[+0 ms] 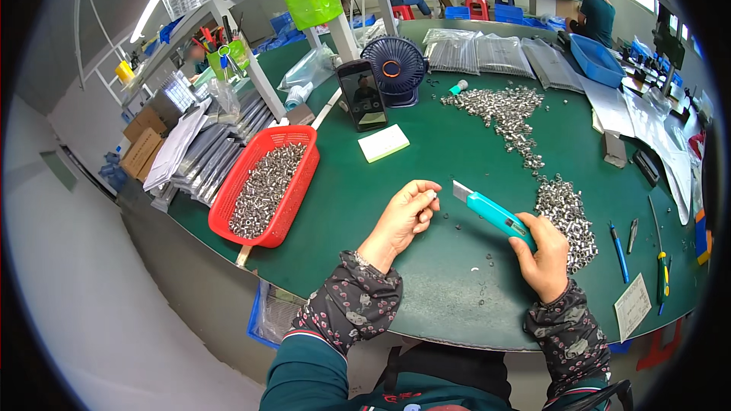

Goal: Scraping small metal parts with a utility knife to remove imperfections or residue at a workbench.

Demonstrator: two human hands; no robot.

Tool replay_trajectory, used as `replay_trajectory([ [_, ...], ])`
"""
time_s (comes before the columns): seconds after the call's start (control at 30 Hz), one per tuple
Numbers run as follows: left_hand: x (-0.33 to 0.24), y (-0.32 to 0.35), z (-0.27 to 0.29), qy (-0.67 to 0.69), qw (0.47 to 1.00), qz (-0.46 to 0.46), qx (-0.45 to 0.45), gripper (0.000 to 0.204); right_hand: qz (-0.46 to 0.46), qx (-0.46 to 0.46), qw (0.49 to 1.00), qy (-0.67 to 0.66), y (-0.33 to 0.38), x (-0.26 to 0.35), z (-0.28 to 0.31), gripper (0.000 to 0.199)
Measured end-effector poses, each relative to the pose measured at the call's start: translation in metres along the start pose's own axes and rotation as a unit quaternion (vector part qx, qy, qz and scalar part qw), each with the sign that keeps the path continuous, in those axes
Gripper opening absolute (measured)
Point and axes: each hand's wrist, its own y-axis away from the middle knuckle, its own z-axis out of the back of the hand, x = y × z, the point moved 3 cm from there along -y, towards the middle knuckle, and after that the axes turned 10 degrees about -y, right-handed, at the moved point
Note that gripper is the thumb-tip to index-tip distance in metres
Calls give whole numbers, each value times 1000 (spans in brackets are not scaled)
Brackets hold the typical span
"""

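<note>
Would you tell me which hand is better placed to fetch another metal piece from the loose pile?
The right hand, probably: it lies beside the loose pile, though it holds the teal utility knife. The left hand pinches a small piece.

A single view comes from a wide fisheye camera worn on the person's head, the left of a side-by-side pair. It looks forward and down over the green desk [426,175], close above the person's own forearms, which enter from the lower edge. Straight lines bow toward the round dark rim. The near desk edge fills the bottom; shelving and other workbenches show far off along the top.
</note>
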Motion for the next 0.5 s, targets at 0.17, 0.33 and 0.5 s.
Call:
replay_trajectory([
  [0.17, 1, -2, 2, 2, 1000, -10, -5, 11, -1, 10, 1000, -1, 0, 0, -2, 27],
  [0.33, -1, 1, 3, 27, 999, -4, -23, 12, -2, 16, 1000, -4, -1, 0, -3, 26],
  [0.5, 1, 0, 1, 3, 1000, -7, -15, 12, -2, 10, 1000, -8, 1, -1, -1, 26],
])
